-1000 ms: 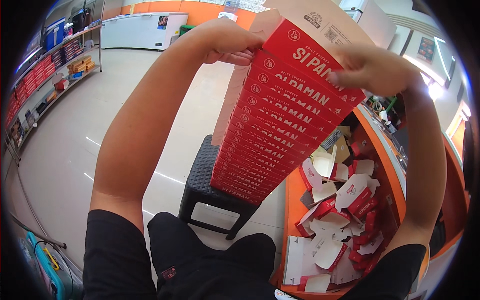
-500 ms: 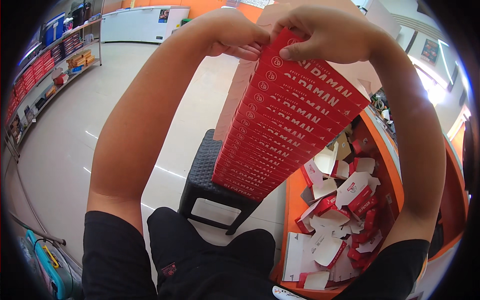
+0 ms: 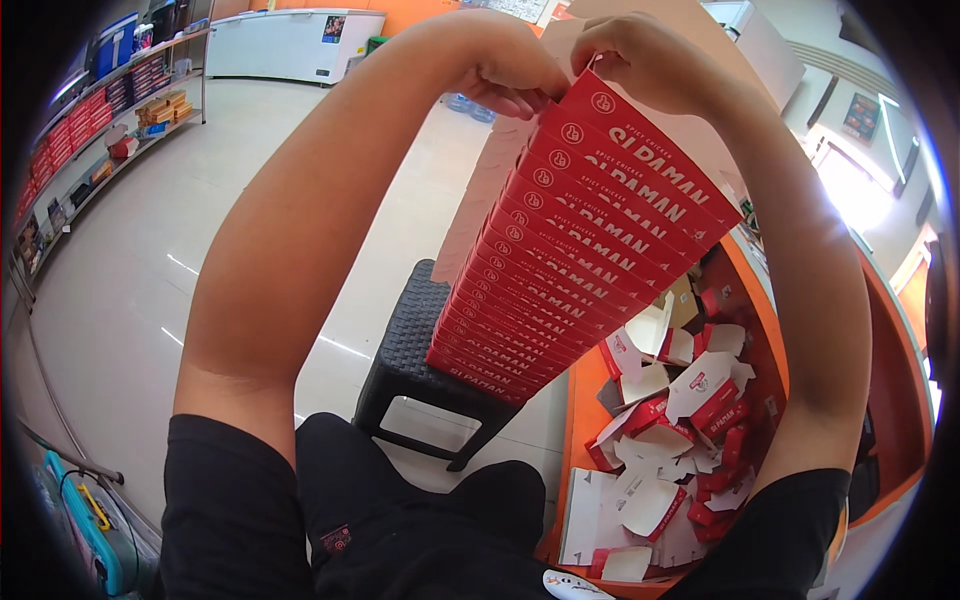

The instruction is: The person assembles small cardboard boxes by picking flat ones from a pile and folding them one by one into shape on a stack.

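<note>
A tall stack of red cardboard food boxes (image 3: 560, 260) with white print leans slightly as it rises from a black woven-pattern plastic stool (image 3: 410, 320). Pale raised cardboard lids show behind the stack. At the left corner of the top box (image 3: 640, 140), my left hand (image 3: 510, 65) is closed, its curled fingers gripping the edge. My right hand (image 3: 645, 60) pinches the same box close by, at its near upper corner. Its fingertips are partly hidden behind the cardboard and the hand itself.
On the right, an orange-edged bin or compartment (image 3: 575, 430) holds several loose, partly folded red and white boxes (image 3: 650, 490). A metal shelf (image 3: 120, 130) with packed goods stands far left. Behind is a white chest freezer (image 3: 270, 45). A teal case (image 3: 85, 530) sits at lower left.
My right hand has shifted its grip: the thumb that lay on the box's front face is now off it, at the corner. My left hand stays at the left corner. The view has shifted slightly.
</note>
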`<move>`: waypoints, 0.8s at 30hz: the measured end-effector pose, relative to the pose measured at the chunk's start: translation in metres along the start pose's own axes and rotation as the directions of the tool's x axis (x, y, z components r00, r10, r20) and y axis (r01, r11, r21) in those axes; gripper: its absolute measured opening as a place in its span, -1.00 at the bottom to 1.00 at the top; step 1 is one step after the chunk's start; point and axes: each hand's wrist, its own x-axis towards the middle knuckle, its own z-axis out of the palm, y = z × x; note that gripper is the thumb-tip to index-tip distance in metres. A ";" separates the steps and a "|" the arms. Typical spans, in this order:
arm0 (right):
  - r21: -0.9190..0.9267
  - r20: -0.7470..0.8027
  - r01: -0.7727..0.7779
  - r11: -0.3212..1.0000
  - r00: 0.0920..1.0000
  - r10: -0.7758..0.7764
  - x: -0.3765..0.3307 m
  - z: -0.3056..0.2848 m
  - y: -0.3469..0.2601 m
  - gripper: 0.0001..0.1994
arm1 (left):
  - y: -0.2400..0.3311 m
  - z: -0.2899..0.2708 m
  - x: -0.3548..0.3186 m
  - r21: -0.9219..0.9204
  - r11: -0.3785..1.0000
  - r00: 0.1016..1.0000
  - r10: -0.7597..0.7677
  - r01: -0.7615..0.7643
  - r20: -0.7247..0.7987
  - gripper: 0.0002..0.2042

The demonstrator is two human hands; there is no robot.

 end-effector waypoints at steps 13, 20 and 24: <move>-0.120 0.101 -0.245 0.962 0.961 0.258 -0.006 -0.025 -0.049 -0.78 | -0.021 0.006 0.056 0.278 0.952 0.970 0.175 -0.125 -0.166 -0.79; 0.161 0.042 -0.023 0.987 0.999 0.016 -0.024 -0.026 -0.021 -0.69 | -0.026 0.008 0.035 0.029 0.997 0.988 0.072 -0.069 -0.138 -0.65; 0.487 -0.057 -0.182 0.854 0.969 0.239 -0.062 -0.015 0.030 -0.61 | -0.031 0.022 0.031 -0.069 0.982 0.970 0.164 -0.179 -0.178 -0.62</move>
